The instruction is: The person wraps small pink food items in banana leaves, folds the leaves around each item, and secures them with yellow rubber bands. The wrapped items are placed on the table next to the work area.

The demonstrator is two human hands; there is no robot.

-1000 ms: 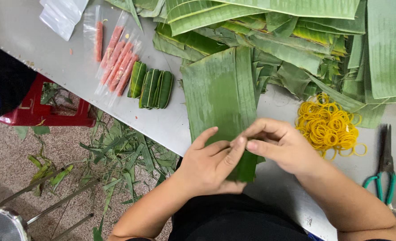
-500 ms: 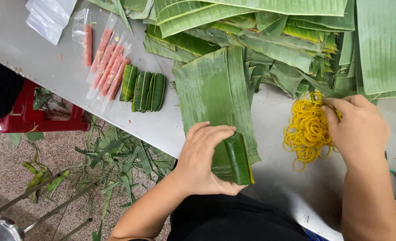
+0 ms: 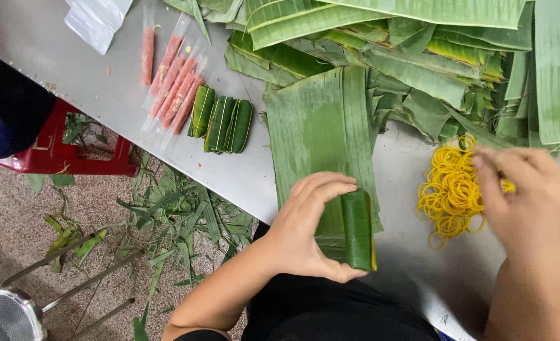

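- At the near table edge, the left hand [image 3: 305, 230] curls around a rolled leaf parcel [image 3: 357, 228], fingers on top, thumb under its lower end, pinning it on a flat banana leaf [image 3: 321, 126].
- Right hand [image 3: 529, 196] sits on the yellow rubber bands [image 3: 450, 192], fingers bent, pinching at them; whether 1 is caught, I cannot tell.
- Risk, as I judge it: a slackening left grip could let the roll spring open, since nothing binds it.
- Tangled bands might lift as a clump.
- 3 wrapped parcels [image 3: 222, 120] lie beside bagged pink sausages [image 3: 169, 79], well apart.
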